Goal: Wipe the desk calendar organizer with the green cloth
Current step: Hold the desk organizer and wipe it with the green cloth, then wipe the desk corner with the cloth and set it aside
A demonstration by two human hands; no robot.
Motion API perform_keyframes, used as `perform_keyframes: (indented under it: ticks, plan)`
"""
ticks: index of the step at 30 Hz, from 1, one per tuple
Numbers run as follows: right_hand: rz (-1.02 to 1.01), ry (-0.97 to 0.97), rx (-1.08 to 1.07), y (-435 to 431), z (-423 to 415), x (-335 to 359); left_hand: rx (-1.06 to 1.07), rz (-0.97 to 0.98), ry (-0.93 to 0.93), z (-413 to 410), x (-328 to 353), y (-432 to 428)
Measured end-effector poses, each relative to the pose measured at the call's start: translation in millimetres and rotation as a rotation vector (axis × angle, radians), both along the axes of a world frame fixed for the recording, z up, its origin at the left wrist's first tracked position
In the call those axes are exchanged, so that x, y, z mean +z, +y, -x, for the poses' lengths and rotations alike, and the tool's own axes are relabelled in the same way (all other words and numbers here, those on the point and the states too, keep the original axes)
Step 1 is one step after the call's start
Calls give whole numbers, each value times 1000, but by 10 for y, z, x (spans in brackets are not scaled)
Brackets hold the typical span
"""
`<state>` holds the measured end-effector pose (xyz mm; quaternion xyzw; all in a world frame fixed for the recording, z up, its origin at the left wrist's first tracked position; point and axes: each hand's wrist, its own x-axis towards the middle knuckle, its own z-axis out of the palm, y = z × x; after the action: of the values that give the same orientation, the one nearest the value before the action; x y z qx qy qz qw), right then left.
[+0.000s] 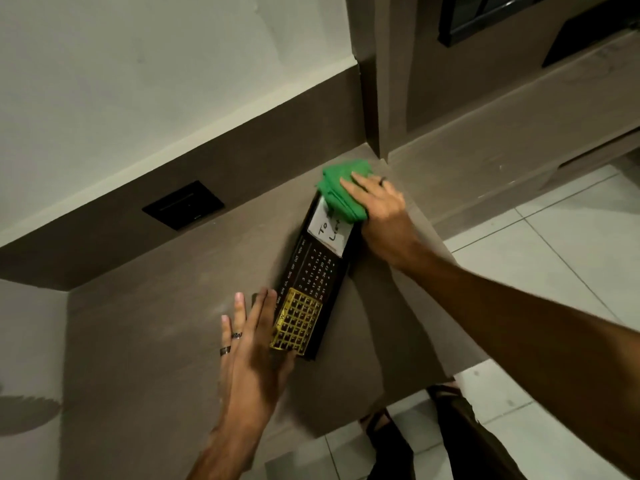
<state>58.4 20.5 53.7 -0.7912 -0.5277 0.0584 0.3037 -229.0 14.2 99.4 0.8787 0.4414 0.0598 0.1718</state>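
Observation:
The black desk calendar organizer lies on the brown desk, long and narrow, with a white note at its far end, month and date rows in the middle and a gold grid frame at its near end. My right hand presses the folded green cloth onto the organizer's far end, fingers flat on top of the cloth. My left hand rests against the near left edge of the organizer beside the gold grid, fingers stretched out and wearing rings; its thumb is hidden under the palm.
The brown desk runs into a corner, with a raised brown back ledge holding a black socket plate. A brown pillar rises behind the cloth. White floor tiles and my legs show to the right and below.

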Motion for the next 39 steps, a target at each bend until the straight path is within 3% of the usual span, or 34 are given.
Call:
perform_keyframes:
  ticks: [4,8,11,13,15,18,20,23,26,29,33,35,39]
  plan:
    - [110,24,-61,-391,473,-293,7,24,0,11,-26,20]
    - [87,-98,193,-836,1137,-393,9,59,2,9,-33,17]
    - [165,-82,434,-1102,1402,-363,39,92,-28,1,-20,-3]
    - [147,117,560,-1234,1328,-325,42,96,30,-16,-14,-16]
    - [106,547,554,-1342,1206,-240,42,94,74,-30,-9,-30]
    - [-35,1017,305,-1430,957,-58,58,34,146,-45,25,-89]
    - [-98,1135,128,-1460,719,39,55,-78,126,-92,59,-129]
    - [-145,1115,-63,-1476,289,73,-76,-279,-60,-355,50,-241]
    - [-266,1147,-109,-1409,-120,111,-202,-282,-154,-902,-30,-342]
    - [-346,1159,-198,-1260,-540,18,-332,-225,-25,-1404,-280,-366]
    - [-277,1087,-248,-1064,-1041,-279,-451,-160,231,-1748,-720,-219]
    - [-196,897,-231,-962,-1202,-399,-466,-109,303,-1810,-892,-157]
    - [74,141,-232,-712,-1399,-682,-468,-63,305,-1827,-1118,-147]
